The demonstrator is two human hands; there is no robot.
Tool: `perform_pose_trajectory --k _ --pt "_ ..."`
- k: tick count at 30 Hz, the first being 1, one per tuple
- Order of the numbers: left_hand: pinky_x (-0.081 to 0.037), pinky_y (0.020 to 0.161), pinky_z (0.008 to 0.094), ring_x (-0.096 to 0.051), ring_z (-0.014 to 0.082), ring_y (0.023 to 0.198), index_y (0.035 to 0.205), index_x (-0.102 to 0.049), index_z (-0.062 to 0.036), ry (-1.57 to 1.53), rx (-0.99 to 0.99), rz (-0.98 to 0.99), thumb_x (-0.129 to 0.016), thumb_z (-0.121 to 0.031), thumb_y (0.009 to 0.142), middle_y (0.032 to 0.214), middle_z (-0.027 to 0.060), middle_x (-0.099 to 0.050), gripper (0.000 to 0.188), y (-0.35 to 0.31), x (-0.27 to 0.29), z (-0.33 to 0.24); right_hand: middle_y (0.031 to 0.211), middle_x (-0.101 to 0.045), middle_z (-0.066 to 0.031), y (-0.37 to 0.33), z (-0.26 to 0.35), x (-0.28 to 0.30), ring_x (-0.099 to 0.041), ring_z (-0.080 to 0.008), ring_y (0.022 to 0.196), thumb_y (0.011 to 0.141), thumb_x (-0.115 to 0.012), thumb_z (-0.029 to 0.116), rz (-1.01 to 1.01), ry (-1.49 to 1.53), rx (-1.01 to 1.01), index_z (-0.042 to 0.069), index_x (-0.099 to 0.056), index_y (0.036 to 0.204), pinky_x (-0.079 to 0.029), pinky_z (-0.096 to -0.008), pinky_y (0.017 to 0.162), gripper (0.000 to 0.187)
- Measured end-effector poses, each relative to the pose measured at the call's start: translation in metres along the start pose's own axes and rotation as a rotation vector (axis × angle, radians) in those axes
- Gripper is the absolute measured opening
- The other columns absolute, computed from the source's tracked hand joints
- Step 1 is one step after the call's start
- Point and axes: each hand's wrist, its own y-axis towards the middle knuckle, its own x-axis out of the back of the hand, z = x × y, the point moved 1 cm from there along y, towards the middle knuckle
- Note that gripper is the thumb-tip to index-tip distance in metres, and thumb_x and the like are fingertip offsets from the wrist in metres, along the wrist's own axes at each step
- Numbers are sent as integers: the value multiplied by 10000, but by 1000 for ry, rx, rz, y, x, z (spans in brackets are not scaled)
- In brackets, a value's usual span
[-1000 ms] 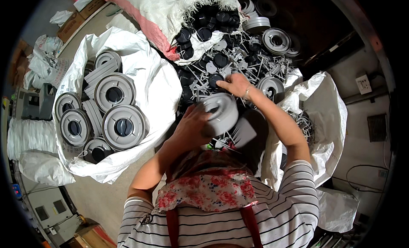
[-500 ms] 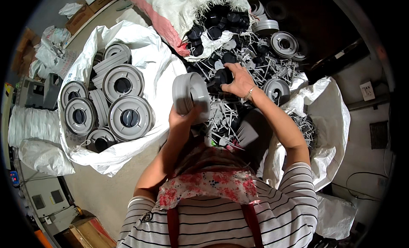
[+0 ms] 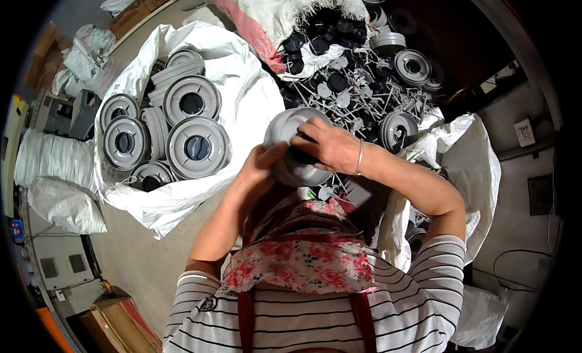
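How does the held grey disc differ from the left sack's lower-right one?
The held disc is in left grip, under right grip; the sack disc lies untouched. The right grip partly covers the held disc's middle; the sack disc's black centre shows. Both are grey and round.

Striped shirt (image 3: 306, 322) (red-strapped floral apron (image 3: 300, 266))

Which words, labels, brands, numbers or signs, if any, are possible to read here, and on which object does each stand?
No text is clear enough to quote.
Crumpled white bag, upper left: dark printed characters, too blurred.
Large white sack: faint bluish marks, too small.
Striped shirt: small dark emblem, unreadable.
Grey round part being held: none visible.
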Motion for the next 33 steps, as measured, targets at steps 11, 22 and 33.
perform_pose_trajectory --k 11,22,33 --pt "-496 595 271 -604 128 696 929 -640 14 373 -147 -234 -644 -116 836 830 67 -644 160 3 3 32 686 -656 -122 -7 2 -19 -591 -175 456 836 -660 390 8 1428 -1143 -60 -614 960 -496 -286 458 469" --pt "-496 818 324 -624 222 918 1294 -461 4 1108 -795 -269 -751 -144 715 1049 124 -632 664 -20 -5 -34 880 -655 -200 -20 -32 -54 -654 -329 863 830 -552 604 -76 1379 -1033 -88 -535 1087 -528 -377 789 738" --pt "-398 1000 308 -527 194 1139 1269 -504 12 495 -200 -393 -597 -114 876 1232 106 -562 424 30 -18 -53 1013 -650 -201 -162 -157 -86 -632 -359 933 783 -662 275 125 -16 -1532 -61 -82 1386 -442 -447 880 901"
